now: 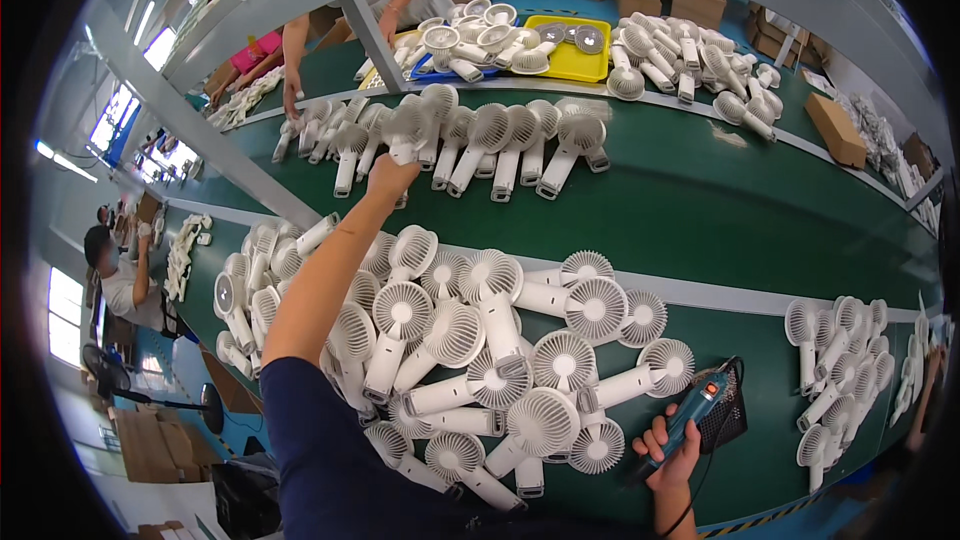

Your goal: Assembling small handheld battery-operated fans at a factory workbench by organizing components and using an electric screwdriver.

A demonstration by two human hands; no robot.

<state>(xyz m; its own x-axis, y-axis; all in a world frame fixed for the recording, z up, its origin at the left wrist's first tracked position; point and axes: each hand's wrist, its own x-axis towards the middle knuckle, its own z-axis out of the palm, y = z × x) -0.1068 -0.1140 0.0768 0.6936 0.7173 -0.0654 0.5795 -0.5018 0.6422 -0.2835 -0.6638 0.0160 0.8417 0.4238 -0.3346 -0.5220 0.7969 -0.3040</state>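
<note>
My left arm stretches far forward over the heap, and my left hand is closed on a white handheld fan at the row on the green conveyor. The fan's round grille is slightly blurred, and my fingers partly hide its handle. Low at the right, my right hand wraps round a teal electric screwdriver with a dark cable; its tip is blurred. Between the two hands lies a large heap of white handheld fans, piled at all angles. Just beyond the screwdriver lies a black mesh tray.
Another cluster of fans lies at the right. Across the conveyor are more fans, a yellow tray and a cardboard box. Metal posts frame the bench. A co-worker's hand reaches the row's far-left end.
</note>
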